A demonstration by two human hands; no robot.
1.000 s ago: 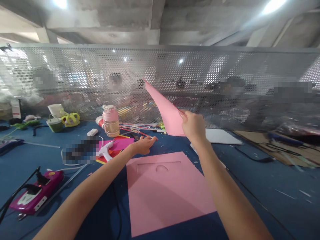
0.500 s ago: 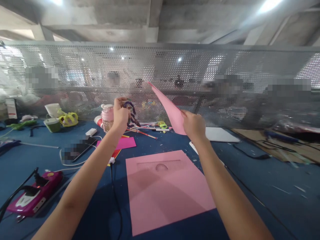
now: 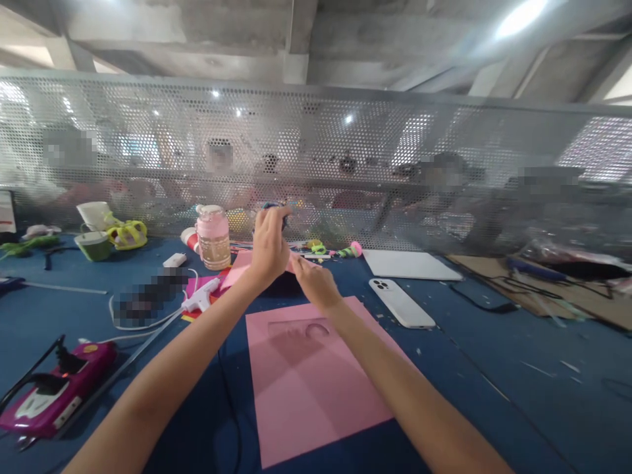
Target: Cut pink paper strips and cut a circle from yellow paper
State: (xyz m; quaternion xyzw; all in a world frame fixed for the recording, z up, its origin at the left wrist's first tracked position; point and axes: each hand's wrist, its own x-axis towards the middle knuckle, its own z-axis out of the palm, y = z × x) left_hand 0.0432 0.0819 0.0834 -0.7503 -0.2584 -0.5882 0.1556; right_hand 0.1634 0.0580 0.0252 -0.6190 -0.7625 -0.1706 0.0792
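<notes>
My left hand (image 3: 270,243) is raised over the far middle of the table. Its fingers are closed round dark blue-purple loops (image 3: 282,220) that look like scissors handles; the blades are hidden. Just right of it and lower, my right hand (image 3: 316,282) pinches the edge of a pink sheet (image 3: 241,266), which runs behind the left hand and is mostly covered. A larger pink sheet (image 3: 320,388) lies flat nearer to me, with a straight line and a curved mark near its far edge. My right forearm passes over its right side.
A white glue gun (image 3: 200,297) lies left on coloured paper, beside a pink-topped bottle (image 3: 213,237). A magenta power strip (image 3: 62,388) with cables is at near left. A white phone (image 3: 402,304) and a flat white slab (image 3: 412,264) lie right. A perforated metal screen (image 3: 316,145) stands behind.
My right hand has lowered the raised pink sheet and moved it left. My left hand has moved right with the dark-looped tool, so both hands are now close together.
</notes>
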